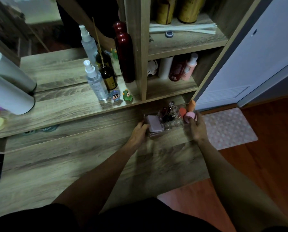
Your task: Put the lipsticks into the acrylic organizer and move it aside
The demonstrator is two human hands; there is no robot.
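Desk [59,158]: grey-brown wood grain, streaked. Organizer [170,124]: clear acrylic, holding a mauve compact [154,126], dark red lipsticks [165,113], and sponges [189,113] in orange, red-orange and pink. Tall bottle [124,52]: glossy dark red. Spray bottle [96,82]: clear with white cap. Diffuser bottle [108,77]: dark amber, yellow label. Figurines: one blue [115,96], one green [127,96]. Mat [228,128]: pale pink, dotted. Floor [265,164]: reddish-brown wood. Door [257,56]: white.
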